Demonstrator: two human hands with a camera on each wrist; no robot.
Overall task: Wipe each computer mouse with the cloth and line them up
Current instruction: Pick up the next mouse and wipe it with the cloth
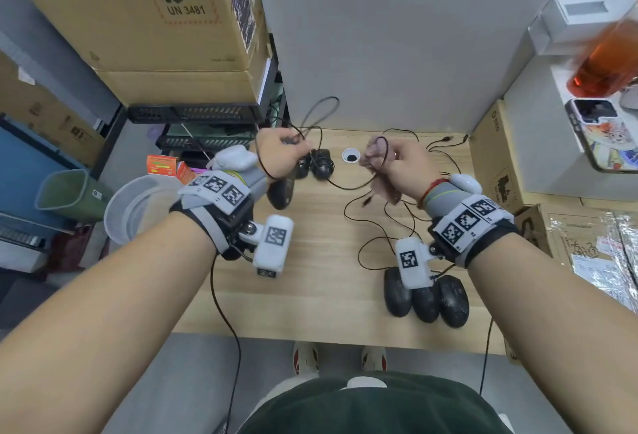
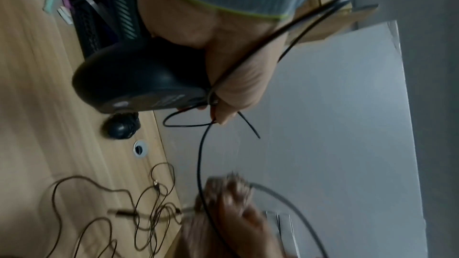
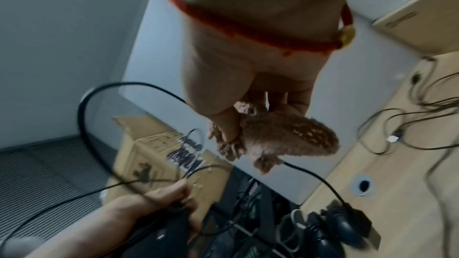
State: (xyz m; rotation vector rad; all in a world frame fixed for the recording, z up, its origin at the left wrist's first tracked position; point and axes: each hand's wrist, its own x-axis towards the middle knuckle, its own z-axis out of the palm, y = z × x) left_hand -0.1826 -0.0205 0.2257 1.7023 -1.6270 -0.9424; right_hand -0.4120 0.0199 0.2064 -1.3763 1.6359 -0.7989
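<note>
My left hand (image 1: 288, 152) is raised over the back left of the wooden desk (image 1: 310, 295). It grips a black mouse (image 1: 281, 192) (image 2: 139, 81) together with loops of its cable (image 1: 348, 187). My right hand (image 1: 386, 161) pinches a brown cloth (image 1: 388, 192) (image 3: 285, 136) around that same cable, which runs between the two hands. Three black mice (image 1: 426, 299) lie side by side near the desk's front right. Two more black mice (image 1: 321, 164) sit at the back, next to a cable hole (image 1: 351, 156).
Loose thin cables (image 1: 386, 226) sprawl over the right half of the desk. Cardboard boxes (image 1: 138, 12) and black racks stand at the back left, and a green bin (image 1: 65, 192) and clear tub (image 1: 138, 206) sit left. A box (image 1: 497, 157), a phone (image 1: 604, 133) and an orange cup (image 1: 604, 64) are at right.
</note>
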